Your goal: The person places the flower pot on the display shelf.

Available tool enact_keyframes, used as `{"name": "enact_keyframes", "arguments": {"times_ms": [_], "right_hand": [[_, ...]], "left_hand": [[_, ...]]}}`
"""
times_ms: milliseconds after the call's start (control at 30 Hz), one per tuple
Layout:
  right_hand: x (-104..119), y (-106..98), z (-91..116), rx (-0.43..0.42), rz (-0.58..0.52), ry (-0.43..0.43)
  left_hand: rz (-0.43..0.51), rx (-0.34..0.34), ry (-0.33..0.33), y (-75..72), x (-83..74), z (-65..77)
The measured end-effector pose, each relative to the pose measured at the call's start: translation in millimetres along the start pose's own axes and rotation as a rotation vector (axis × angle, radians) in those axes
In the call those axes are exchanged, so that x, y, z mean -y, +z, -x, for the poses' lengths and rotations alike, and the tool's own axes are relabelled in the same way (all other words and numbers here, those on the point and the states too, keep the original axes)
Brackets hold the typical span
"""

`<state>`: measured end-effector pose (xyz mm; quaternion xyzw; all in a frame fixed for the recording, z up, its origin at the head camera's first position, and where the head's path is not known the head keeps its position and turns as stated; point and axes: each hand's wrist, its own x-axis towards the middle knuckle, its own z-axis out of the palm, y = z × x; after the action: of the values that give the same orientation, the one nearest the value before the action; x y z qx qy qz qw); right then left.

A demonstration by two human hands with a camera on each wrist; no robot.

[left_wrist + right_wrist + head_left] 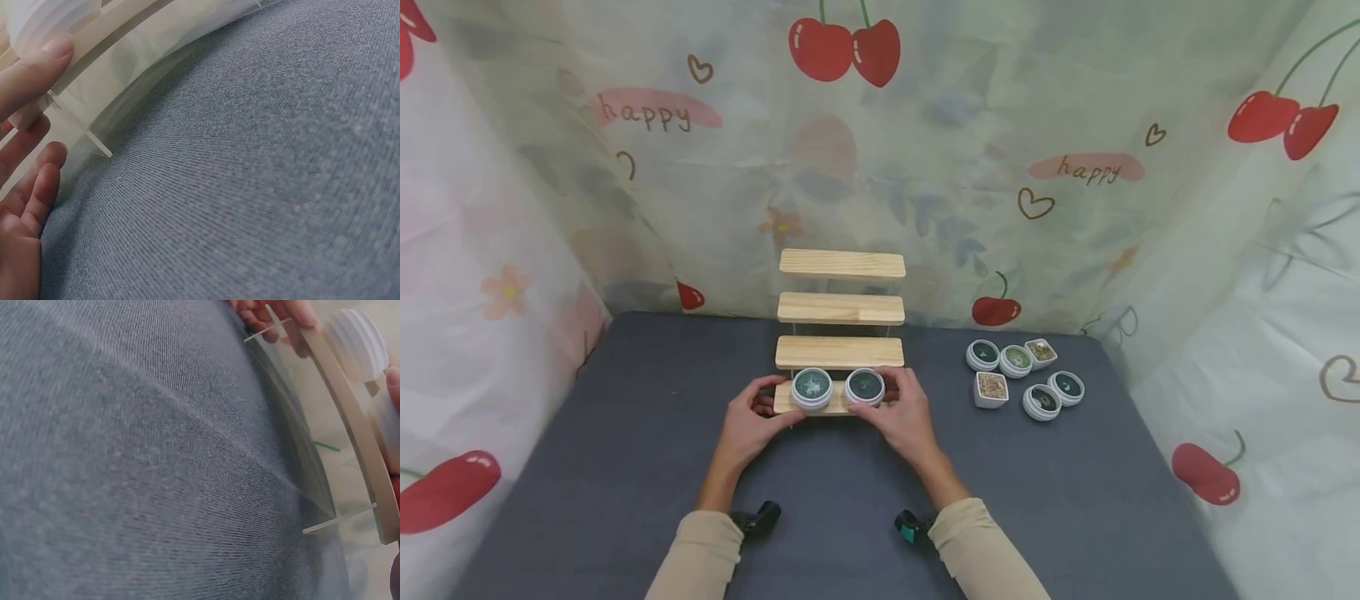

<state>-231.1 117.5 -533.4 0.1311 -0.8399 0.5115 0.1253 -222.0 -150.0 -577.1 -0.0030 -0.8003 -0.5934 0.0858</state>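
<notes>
A stepped wooden display stand (840,352) has several pale shelves. On its lowest shelf are two round white jars with ribbed sides and dark green tops, a left jar (812,388) and a right jar (864,387). My left hand (751,419) grips the left end of that shelf; in the left wrist view its thumb (47,59) lies along the front edge beside the jar, the other fingers lower down. With thumb and fingers on either side, my right hand (902,414) holds the right jar. That hand is mostly cut off in the right wrist view.
To the right on the dark grey cloth (1097,483) stand several more round white jars, among them a light green one (1017,360), and two square white pots, the nearer one (991,389) with grainy contents. A cherry-print curtain (925,167) hangs behind the stand.
</notes>
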Motion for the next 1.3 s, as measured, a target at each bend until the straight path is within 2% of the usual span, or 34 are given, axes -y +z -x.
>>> {"name": "enact_keyframes", "arguments": {"times_ms": [200, 433, 500, 667, 900, 967, 1067, 1167, 1300], "right_hand": [[0.8, 1.4, 0.4, -0.017, -0.004, 0.015], [-0.3, 3.3, 0.8, -0.018, 0.020, 0.006], [-1.1, 2.8, 1.0, -0.018, 0.026, -0.001], [-4.2, -2.0, 2.1, -0.023, -0.013, -0.041], [-7.0, -17.8, 4.0, -0.040, -0.113, -0.093], [-9.0, -24.8, 4.1, -0.061, -0.128, -0.097], [-14.2, -36.4, 2.9, -0.113, -0.099, -0.103], [-21.4, -48.5, 1.2, -0.181, -0.022, -0.115], [-31.3, -64.8, 0.8, -0.248, 0.089, -0.089]], "left_hand": [[-0.004, 0.014, -0.003, -0.8, -2.2, -0.4], [-0.016, 0.044, -0.029, -9.5, -47.5, 12.5], [-0.017, 0.045, -0.034, -9.4, -48.6, 12.6], [-0.021, 0.045, -0.041, -7.0, -42.1, 10.0], [-0.015, 0.033, -0.050, 1.8, -8.4, -0.9], [-0.013, 0.030, -0.036, 2.6, -4.3, -1.8], [-0.006, 0.024, -0.018, 2.4, -2.2, -2.0], [-0.004, 0.015, -0.014, 1.2, -2.3, -1.1], [-0.023, 0.009, -0.018, -1.7, -2.9, 0.6]]}}
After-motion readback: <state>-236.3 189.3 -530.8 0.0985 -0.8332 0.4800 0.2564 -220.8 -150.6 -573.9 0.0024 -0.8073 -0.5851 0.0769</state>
